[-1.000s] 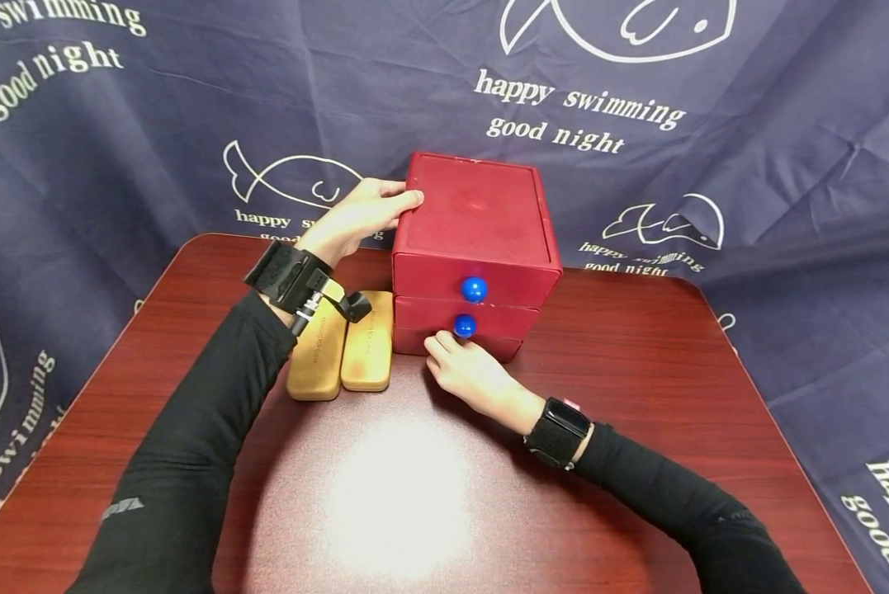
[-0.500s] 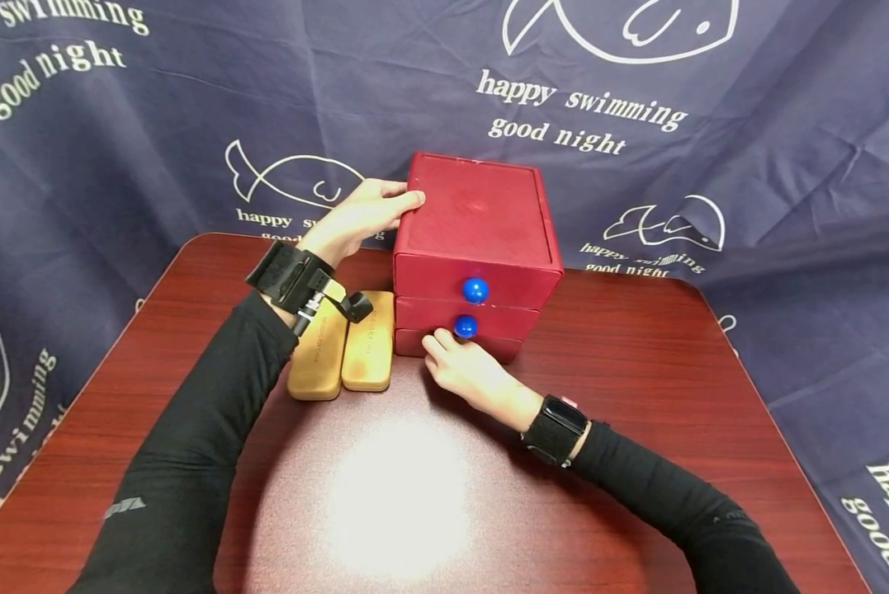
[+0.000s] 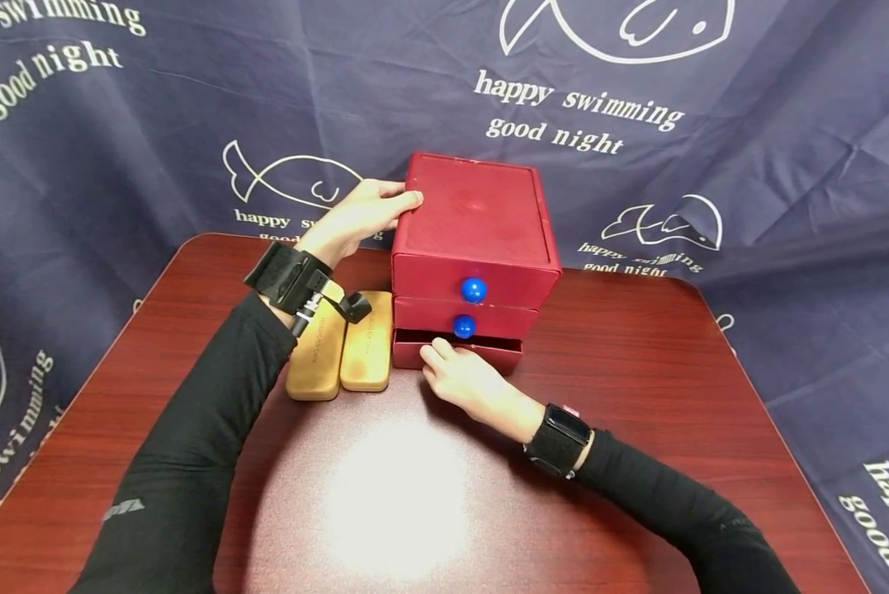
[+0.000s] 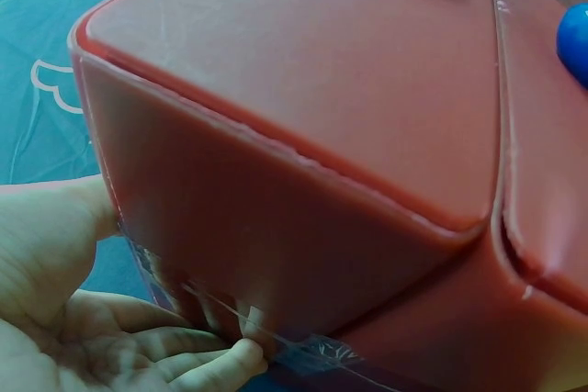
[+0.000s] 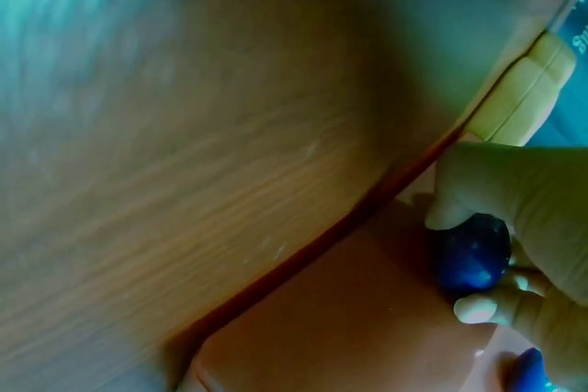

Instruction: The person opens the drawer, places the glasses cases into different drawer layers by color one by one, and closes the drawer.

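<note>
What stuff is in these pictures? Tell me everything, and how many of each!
Box: 1, red, on the table
Drawers: 3, red, stacked in the box, bottom one slightly open
Knobs: 3, blue, one per drawer
Cases: 2, yellow, side by side, left of the box
Film: clear, on the box's left side
Table: 1, reddish brown, under everything
Cloth: dark blue with white fish and words, behind the table
Wrist straps: 2, black, one per wrist
Sleeves: 2, black, on the arms
Left hand: 1, bare, on the box's left edge
Right hand: 1, bare, pinching the lowest knob
</note>
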A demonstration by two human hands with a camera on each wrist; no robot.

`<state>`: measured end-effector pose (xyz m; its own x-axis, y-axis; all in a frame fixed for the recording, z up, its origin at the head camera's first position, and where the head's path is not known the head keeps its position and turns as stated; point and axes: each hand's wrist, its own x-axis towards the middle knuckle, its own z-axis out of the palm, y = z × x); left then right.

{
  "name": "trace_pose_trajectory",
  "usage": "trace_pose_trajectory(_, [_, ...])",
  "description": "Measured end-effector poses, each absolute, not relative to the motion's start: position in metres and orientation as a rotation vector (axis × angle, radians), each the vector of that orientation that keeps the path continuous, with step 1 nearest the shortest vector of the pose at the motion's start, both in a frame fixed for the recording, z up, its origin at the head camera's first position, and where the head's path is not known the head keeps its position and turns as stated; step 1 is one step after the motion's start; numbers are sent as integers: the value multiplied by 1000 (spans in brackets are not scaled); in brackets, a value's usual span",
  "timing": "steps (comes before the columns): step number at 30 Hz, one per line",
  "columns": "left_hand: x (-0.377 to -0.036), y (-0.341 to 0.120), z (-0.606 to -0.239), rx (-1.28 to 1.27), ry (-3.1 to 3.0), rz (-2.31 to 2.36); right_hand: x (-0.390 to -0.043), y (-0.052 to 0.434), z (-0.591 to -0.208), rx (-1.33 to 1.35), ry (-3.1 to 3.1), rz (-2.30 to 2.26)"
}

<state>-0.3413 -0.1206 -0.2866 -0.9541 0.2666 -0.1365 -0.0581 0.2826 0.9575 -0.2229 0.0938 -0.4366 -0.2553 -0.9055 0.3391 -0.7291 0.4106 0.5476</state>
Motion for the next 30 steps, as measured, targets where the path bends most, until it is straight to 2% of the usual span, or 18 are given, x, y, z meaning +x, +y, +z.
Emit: trace_pose_trajectory(30, [-340,-118,-287,195,2283,1746,-153,101,-426,1473,-2081,-416])
